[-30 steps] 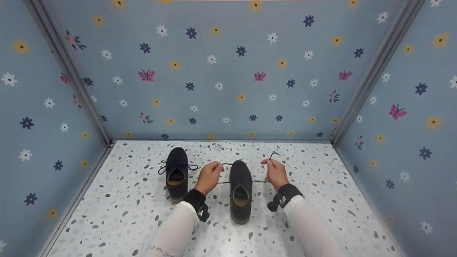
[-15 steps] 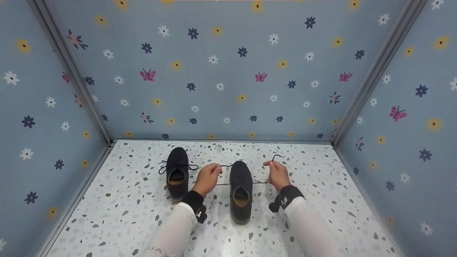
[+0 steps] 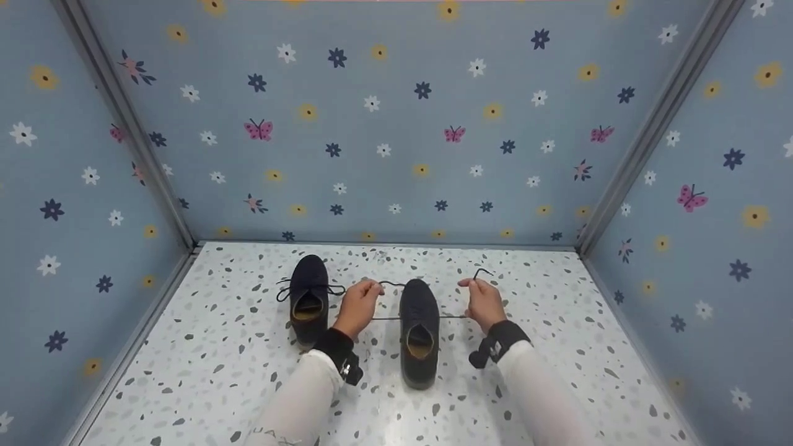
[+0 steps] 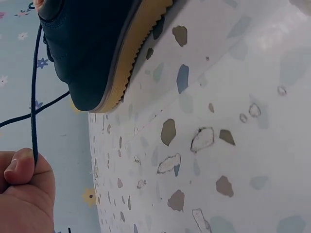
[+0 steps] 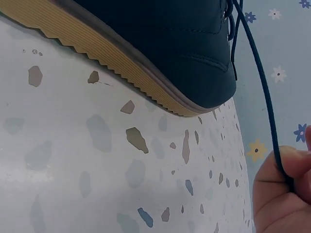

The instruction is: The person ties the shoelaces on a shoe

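A dark navy lace-up shoe point(image 3: 419, 337) with a tan, ridged sole stands in the middle of the speckled surface, toe pointing away. From its left side a shoelace runs to my left hand point(image 3: 358, 305), which pinches it between thumb and curled finger. On the other side my right hand point(image 3: 484, 302) pinches the opposite shoelace point(image 5: 262, 82). Both lace lengths stretch nearly straight out from the shoe in the head view. A loose end point(image 3: 481, 272) sticks up past the right fingers, and the left one trails back toward the toe.
A matching shoe point(image 3: 308, 297), its lace tied in a bow, stands just left of my left hand. Blue flowered panels point(image 3: 396, 124) enclose the back and both sides, with grey metal strips point(image 3: 657, 124) at the corners.
My left hand has shifted slightly left, away from the shoe, and the right slightly right, drawing the laces farther out. Both keep their pinch. The shoe stays in place.
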Available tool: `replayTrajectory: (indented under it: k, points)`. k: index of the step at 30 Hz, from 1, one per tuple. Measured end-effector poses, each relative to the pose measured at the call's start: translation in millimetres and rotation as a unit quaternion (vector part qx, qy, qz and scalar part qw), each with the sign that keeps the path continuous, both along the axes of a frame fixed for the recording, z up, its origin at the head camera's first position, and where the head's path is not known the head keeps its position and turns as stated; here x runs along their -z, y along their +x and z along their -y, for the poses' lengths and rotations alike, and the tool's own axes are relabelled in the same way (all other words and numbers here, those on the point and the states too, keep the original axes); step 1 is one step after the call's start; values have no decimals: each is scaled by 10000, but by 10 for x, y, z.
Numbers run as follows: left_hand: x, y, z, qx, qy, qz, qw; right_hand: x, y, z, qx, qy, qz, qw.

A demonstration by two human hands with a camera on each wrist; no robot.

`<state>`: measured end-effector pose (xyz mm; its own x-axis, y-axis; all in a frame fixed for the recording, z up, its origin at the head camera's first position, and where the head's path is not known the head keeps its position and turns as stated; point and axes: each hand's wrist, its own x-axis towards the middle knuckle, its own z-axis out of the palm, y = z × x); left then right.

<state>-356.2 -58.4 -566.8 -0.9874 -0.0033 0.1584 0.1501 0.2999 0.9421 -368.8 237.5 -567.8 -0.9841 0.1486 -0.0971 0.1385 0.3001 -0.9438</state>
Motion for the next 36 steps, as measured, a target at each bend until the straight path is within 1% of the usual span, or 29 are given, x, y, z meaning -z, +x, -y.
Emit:
replayTrajectory:
  k: [3, 6, 11, 14, 16, 17, 19, 21, 23, 24, 27, 31, 36]
  points:
    - [9, -15, -6, -111, 150, 65, 9998, -19, 8, -1, -106, -141, -41, 9998]
    - [8, -25, -8, -182, 255, 164, 9994, -40, 18, -15, -190, -404, -90, 9990]
    - [-17, -3, -3, -242, 709, 501, 9959, -46, 31, -41, -245, -626, -41, 9977]
    - [-48, 8, -10, -438, 975, 512, 9930, -50, 28, -48, -203, -721, 36, 9972]
    - [-76, 15, -19, -635, 1005, 421, 9920, -53, 27, -50, -189, -750, 82, 9970]
    - [-91, 21, -23, -727, 965, 377, 9920, -54, 27, -51, -199, -756, 103, 9969]
    - [-114, 30, -32, -888, 711, 293, 9931, -53, 23, -51, -245, -660, 151, 9974]
    - [-131, 40, -40, -972, 347, 263, 9943, -54, 25, -50, -310, -470, 226, 9982]
    - [-139, 47, -49, -988, 36, 273, 9947, -68, 28, -47, -371, -231, 301, 9986]
    - [-139, 50, -53, -974, -84, 297, 9948, -76, 30, -44, -398, -110, 333, 9986]
    - [-129, 51, -64, -861, -231, 416, 9951, -100, 34, -28, -481, 71, 389, 9981]
    - [-105, 41, -79, -771, -410, 553, 9946, -123, 33, -15, -556, -63, 442, 9975]
    - [-126, 54, -87, -703, -887, 605, 9917, -143, 18, -8, -683, -134, 537, 9961]
